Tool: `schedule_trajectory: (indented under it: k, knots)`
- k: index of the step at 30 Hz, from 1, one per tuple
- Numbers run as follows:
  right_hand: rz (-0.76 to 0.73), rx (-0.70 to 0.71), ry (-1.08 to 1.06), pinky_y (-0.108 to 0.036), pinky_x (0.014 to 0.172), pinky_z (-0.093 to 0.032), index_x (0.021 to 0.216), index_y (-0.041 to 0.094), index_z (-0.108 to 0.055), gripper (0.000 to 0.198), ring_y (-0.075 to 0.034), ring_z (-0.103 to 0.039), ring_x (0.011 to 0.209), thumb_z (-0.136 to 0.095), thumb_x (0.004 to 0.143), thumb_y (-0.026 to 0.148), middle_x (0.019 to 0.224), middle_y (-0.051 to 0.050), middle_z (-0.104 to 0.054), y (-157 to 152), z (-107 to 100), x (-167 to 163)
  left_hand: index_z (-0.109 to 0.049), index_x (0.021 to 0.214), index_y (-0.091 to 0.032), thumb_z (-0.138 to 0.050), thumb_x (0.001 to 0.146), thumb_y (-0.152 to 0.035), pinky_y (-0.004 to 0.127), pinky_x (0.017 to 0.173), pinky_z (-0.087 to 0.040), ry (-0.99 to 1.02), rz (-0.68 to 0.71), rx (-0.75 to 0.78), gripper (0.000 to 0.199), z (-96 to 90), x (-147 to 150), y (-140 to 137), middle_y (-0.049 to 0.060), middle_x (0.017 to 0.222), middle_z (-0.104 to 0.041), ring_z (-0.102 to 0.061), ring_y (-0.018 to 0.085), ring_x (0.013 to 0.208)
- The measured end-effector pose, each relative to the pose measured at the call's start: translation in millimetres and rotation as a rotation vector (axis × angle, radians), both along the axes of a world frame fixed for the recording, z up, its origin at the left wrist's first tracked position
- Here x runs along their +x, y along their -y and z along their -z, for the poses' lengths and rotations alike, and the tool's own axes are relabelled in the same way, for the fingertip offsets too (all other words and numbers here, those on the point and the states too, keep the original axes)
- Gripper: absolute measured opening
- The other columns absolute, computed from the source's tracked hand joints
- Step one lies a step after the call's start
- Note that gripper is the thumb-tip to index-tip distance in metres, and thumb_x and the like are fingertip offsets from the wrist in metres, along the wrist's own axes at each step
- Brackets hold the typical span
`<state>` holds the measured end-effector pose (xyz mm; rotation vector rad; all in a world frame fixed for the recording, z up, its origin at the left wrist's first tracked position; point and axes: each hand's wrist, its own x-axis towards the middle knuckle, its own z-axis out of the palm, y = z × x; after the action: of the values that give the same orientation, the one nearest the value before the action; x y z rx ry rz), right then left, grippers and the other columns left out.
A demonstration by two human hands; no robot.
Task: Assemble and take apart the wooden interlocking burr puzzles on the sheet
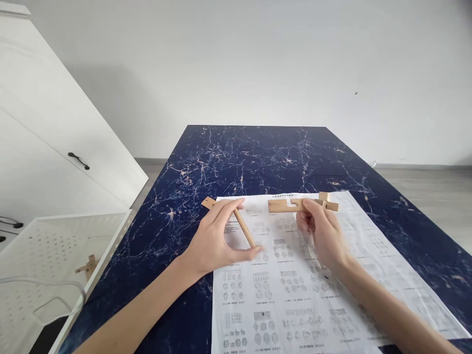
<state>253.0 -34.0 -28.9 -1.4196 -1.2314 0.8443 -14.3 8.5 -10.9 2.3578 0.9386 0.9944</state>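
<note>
My left hand [216,238] pinches a thin wooden stick [244,228] between thumb and fingertips, over the left part of a printed instruction sheet [265,287]. Behind its fingers pokes out the end of a flat wooden piece [208,202] with a small hole; whether the hand holds it too, I cannot tell. My right hand [324,236] is closed on a notched wooden puzzle piece [280,205], its cut-out end pointing left. Crossed wooden blocks [328,200] show at the right end of that piece, just past the thumb, and the join is partly hidden by the fingers.
The sheet lies on a dark blue marble-patterned table [243,157]. Left and lower stands a white perforated bin [47,246] with a wooden cross-shaped piece [87,267] and a white cable [73,282]. A white cabinet [47,118] is beyond it; a pale wall [258,59] rises behind.
</note>
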Motion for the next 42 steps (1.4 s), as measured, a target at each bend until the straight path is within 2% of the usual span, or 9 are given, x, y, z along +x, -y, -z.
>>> schedule_trajectory:
  k: [6, 10, 16, 20, 25, 30, 36, 39, 42]
  knots:
    - [-0.089, -0.094, 0.014, -0.034, 0.061, -0.040, 0.063, 0.025, -0.049, 0.060, -0.017, -0.046, 0.057, -0.047, 0.108, 0.064, 0.058, 0.001, -0.050, 7, -14, -23, -0.049, 0.145, -0.024, -0.083, 0.087, -0.056, 0.053, 0.108, -0.058, -0.104, -0.277, -0.030, 0.074, 7.6, -5, -14, 0.015, 0.140, -0.063, -0.067, 0.036, 0.128]
    - [-0.103, -0.111, 0.030, -0.034, 0.061, -0.039, 0.065, 0.025, -0.048, 0.059, -0.016, -0.047, 0.057, -0.047, 0.107, 0.067, 0.058, 0.001, -0.051, 8, -15, -23, -0.046, 0.146, -0.022, -0.077, 0.093, -0.058, 0.058, 0.114, -0.053, -0.149, -0.373, 0.008, 0.071, 10.9, -12, -24, 0.019, 0.148, -0.060, -0.061, 0.039, 0.138]
    - [-0.146, -0.106, 0.036, -0.034, 0.061, -0.038, 0.068, 0.025, -0.048, 0.057, -0.017, -0.047, 0.057, -0.047, 0.107, 0.067, 0.058, 0.002, -0.051, 7, -12, -20, -0.056, 0.133, -0.018, -0.077, 0.091, -0.060, 0.066, 0.116, -0.047, -0.237, -0.429, 0.036, 0.063, 15.8, -14, -31, 0.020, 0.137, -0.067, -0.061, 0.044, 0.136]
    - [-0.171, -0.109, 0.032, -0.033, 0.060, -0.038, 0.070, 0.025, -0.050, 0.055, -0.016, -0.045, 0.056, -0.048, 0.107, 0.066, 0.059, 0.003, -0.050, 8, -11, -23, -0.058, 0.123, -0.022, -0.080, 0.089, -0.058, 0.069, 0.123, -0.040, -0.250, -0.404, 0.105, 0.054, 20.2, -14, -31, 0.017, 0.133, -0.069, -0.057, 0.045, 0.142]
    - [-0.225, -0.131, 0.021, -0.033, 0.062, -0.041, 0.076, 0.024, -0.055, 0.052, -0.017, -0.051, 0.060, -0.046, 0.109, 0.064, 0.067, 0.000, -0.059, 8, -10, -23, -0.051, 0.139, -0.021, -0.074, 0.097, -0.050, 0.063, 0.120, -0.047, -0.221, -0.365, 0.210, 0.056, 18.4, -12, -28, 0.020, 0.148, -0.061, -0.054, 0.041, 0.145]
    - [-0.276, -0.144, 0.010, -0.033, 0.059, -0.042, 0.083, 0.023, -0.062, 0.050, -0.016, -0.055, 0.059, -0.048, 0.109, 0.063, 0.076, -0.003, -0.067, 6, -9, -24, -0.055, 0.134, -0.023, -0.064, 0.106, -0.033, 0.055, 0.120, -0.048, -0.150, -0.220, 0.246, 0.031, 11.7, -7, -21, 0.013, 0.138, -0.067, -0.060, 0.033, 0.138]
    - [-0.357, -0.142, 0.064, -0.033, 0.059, -0.040, 0.086, 0.023, -0.068, 0.051, -0.016, -0.053, 0.057, -0.045, 0.112, 0.059, 0.062, 0.000, -0.060, 10, -11, -23, -0.053, 0.139, -0.024, -0.064, 0.107, -0.033, 0.051, 0.117, -0.050, -0.119, -0.001, 0.208, 0.035, 4.1, -2, -12, 0.012, 0.140, -0.066, -0.061, 0.031, 0.136]
    - [-0.448, -0.136, 0.080, -0.033, 0.059, -0.042, 0.088, 0.023, -0.071, 0.050, -0.016, -0.054, 0.056, -0.045, 0.113, 0.057, 0.061, 0.000, -0.060, 13, -14, -25, -0.052, 0.141, -0.024, -0.064, 0.108, -0.040, 0.050, 0.111, -0.053, -0.171, 0.095, 0.246, 0.038, 3.6, -1, -7, 0.012, 0.134, -0.069, -0.066, 0.031, 0.127]
    - [-0.497, -0.133, 0.045, -0.032, 0.060, -0.044, 0.091, 0.023, -0.072, 0.048, -0.016, -0.056, 0.057, -0.046, 0.113, 0.057, 0.064, 0.000, -0.063, 14, -15, -27, -0.056, 0.133, -0.024, -0.060, 0.110, -0.040, 0.046, 0.100, -0.057, -0.197, 0.104, 0.229, 0.028, 6.6, -1, -4, 0.008, 0.116, -0.074, -0.071, 0.028, 0.111]
